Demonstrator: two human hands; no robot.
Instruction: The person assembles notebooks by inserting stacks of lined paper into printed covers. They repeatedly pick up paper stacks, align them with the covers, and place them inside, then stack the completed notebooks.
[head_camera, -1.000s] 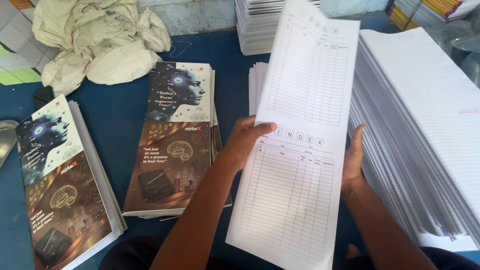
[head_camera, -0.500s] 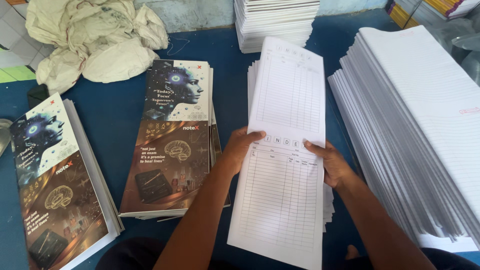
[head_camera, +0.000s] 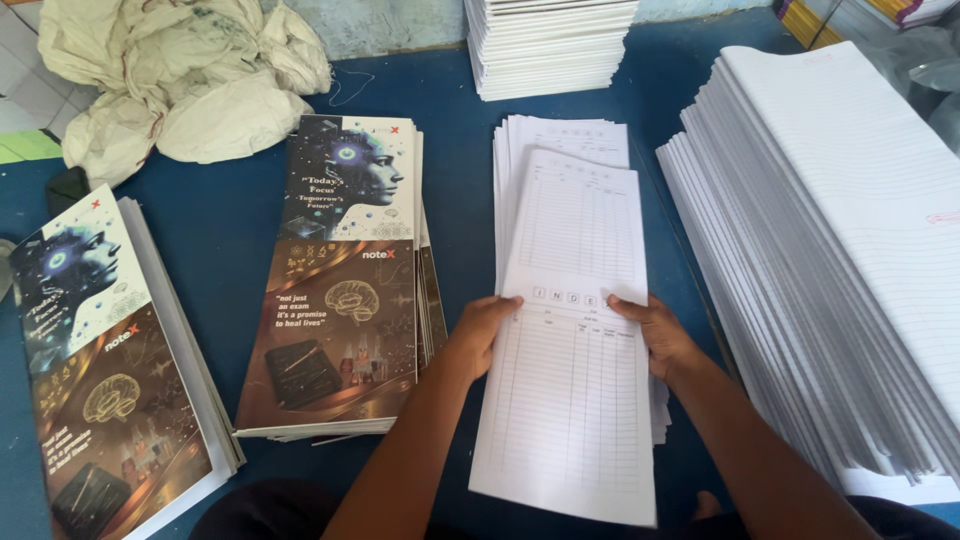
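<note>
White ruled sheet (head_camera: 575, 330) atop stack, both hands' (head_camera: 482, 335) fingers pinching its edges.

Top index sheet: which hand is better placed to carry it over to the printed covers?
Probably the left hand: it grips the top index sheet's left edge, nearest the printed covers. The right hand holds the far edge.

A blue table (head_camera: 225, 215) carries the lot. On it lie two stacks of printed covers (head_camera: 345, 290), (head_camera: 100, 370), a pile of ruled index sheets (head_camera: 575, 250), a big slanting stack of lined paper (head_camera: 850, 230), another white stack (head_camera: 550, 45) at the far edge, and a crumpled cream sack (head_camera: 180, 75).
</note>
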